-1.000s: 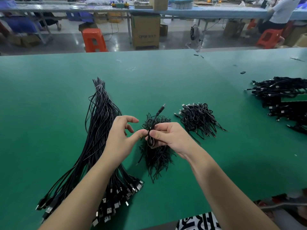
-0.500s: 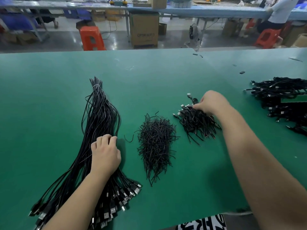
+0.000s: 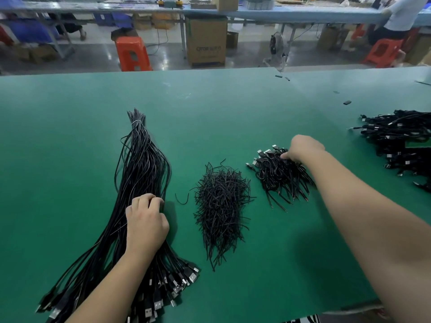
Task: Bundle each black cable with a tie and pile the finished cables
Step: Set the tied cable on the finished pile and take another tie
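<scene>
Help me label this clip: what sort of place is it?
Probably a factory assembly floor: a long green worktable holds a bulk bundle of black cables and a pile of ties, with cardboard boxes under more benches behind.

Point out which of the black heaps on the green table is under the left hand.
The long bundle of unbundled cables at far left, lying straight with USB plugs fanned toward the near edge. The left hand rests on its middle; the other heaps are short, tangled, and further right.

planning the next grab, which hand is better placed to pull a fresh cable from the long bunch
Left. The left hand already rests on the long bunch, fingers curled into its strands; the right hand is across the table at the finished pile.
</scene>
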`<action>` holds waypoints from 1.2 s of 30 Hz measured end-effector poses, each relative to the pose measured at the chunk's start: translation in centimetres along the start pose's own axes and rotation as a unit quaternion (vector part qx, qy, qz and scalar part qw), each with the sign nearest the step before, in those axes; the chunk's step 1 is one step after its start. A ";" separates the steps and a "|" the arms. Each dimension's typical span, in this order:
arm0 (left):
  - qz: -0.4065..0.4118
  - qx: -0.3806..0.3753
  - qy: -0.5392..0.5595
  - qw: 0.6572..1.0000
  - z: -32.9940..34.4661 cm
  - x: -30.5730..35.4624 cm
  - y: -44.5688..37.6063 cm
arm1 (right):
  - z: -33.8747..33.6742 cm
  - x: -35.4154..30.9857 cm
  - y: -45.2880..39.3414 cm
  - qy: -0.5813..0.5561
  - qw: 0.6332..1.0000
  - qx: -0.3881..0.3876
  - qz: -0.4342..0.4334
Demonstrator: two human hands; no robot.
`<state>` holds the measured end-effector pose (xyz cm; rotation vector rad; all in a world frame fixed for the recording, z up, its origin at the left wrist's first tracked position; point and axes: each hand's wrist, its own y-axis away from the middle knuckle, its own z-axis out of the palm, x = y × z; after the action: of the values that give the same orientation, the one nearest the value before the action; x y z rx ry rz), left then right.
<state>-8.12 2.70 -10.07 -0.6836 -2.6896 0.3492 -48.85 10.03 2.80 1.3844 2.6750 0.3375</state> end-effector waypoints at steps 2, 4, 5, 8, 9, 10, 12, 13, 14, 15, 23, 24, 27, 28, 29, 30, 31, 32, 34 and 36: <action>-0.028 0.013 0.039 0.999 0.0 -0.1 0.0 | -0.3 -0.1 0.2 0.015 0.999 0.034 -0.006; -0.066 0.021 0.077 0.995 -0.1 -0.2 -0.1 | -1.0 -0.9 0.8 0.009 0.996 0.075 -0.038; -0.083 0.024 0.095 0.992 -0.1 -0.3 -0.2 | -1.4 -1.6 1.5 -0.002 0.994 0.089 -0.065; -0.115 0.029 0.141 0.983 -0.1 -0.5 -0.3 | -2.2 -5.4 5.1 -0.049 0.977 0.084 -0.188; -0.127 0.032 0.164 0.978 -0.1 -0.6 -0.4 | -2.0 -7.1 7.0 -0.067 0.967 0.066 -0.238; -0.139 0.036 0.188 0.972 -0.2 -0.7 -0.4 | -1.5 -8.7 9.1 -0.079 0.954 0.042 -0.287; -0.163 0.053 0.231 0.958 -0.5 -1.0 -0.5 | 0.2 -11.9 13.3 -0.086 0.922 -0.021 -0.376; -0.177 0.066 0.248 0.950 -0.6 -1.1 -0.5 | 1.4 -13.2 15.1 -0.088 0.906 -0.056 -0.411; -0.192 0.081 0.263 0.942 -0.6 -1.3 -0.6 | 2.8 -14.5 16.7 -0.091 0.891 -0.091 -0.435; -0.206 0.095 0.275 0.934 -0.7 -1.4 -0.7 | 4.2 -15.6 17.9 -0.093 0.881 -0.119 -0.448; -0.268 0.108 0.332 0.898 -0.7 -2.1 -0.9 | 11.8 -19.3 22.1 -0.050 0.918 -0.185 -0.346; -0.270 0.106 0.333 0.897 -0.7 -2.1 -0.9 | 12.0 -19.2 22.2 -0.045 0.922 -0.185 -0.338; -0.264 0.105 0.329 0.900 -0.6 -2.1 -0.9 | 11.9 -18.9 22.4 -0.023 0.922 -0.188 -0.339; -0.261 0.105 0.327 0.902 -0.6 -2.1 -0.9 | 11.7 -18.7 22.6 -0.013 0.920 -0.191 -0.343; -0.258 0.104 0.324 0.904 -0.6 -2.1 -0.9 | 11.6 -18.6 22.7 -0.006 0.918 -0.195 -0.347; -0.256 0.103 0.323 0.905 -0.6 -2.1 -0.9 | 11.4 -18.5 22.9 -0.002 0.915 -0.200 -0.349; -0.256 0.100 0.322 0.906 -0.6 -2.1 -0.9 | 11.4 -18.4 23.0 -0.003 0.913 -0.209 -0.351; -0.254 0.099 0.320 0.907 -0.6 -2.1 -0.9 | 11.3 -18.2 23.2 -0.007 0.911 -0.218 -0.350; -0.250 0.097 0.319 0.909 -0.7 -2.0 -0.9 | 11.3 -18.1 23.2 -0.029 0.908 -0.240 -0.342; -0.246 0.099 0.321 0.909 -0.8 -1.9 -0.9 | 11.1 -17.7 23.0 -0.059 0.905 -0.257 -0.335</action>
<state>-6.59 1.14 -9.53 -0.0194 -2.0523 0.2063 -18.21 10.02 -2.39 0.2986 2.4922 0.7642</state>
